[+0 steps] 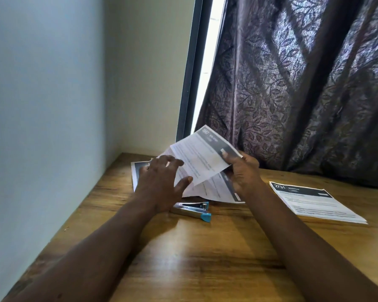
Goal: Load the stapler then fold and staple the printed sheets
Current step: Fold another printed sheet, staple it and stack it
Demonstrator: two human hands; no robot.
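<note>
Pinching a printed sheet (200, 159) at its far right corner with the right hand (244, 171), pressing the thumb on the top face and curling the fingers underneath. Holding that sheet tilted up off the wooden surface (205, 258), pointing its dark header band toward the curtain (292, 83). Spreading the left hand (159, 182) loosely at the sheet's near left edge, touching the thumb to the lower edge or nearly so, clasping nothing; finding the blur there too heavy for telling exact contact. Holding the two hands apart, one at either side of the lifted sheet. Covering, with that sheet and the left hand, part of some loose pages (220, 190) lying flat on the surface directly below. Looking down at a silver stapler (191, 209) with teal ends, resting on the surface just in front of those pages and right beside the left wrist, touching neither hand. Noting a separate stack (314, 201) of printed sheets lying flat well off to the right, near the curtain's hem, beyond the right forearm. Facing a pale wall (42, 105) running along the surface's left side.
</note>
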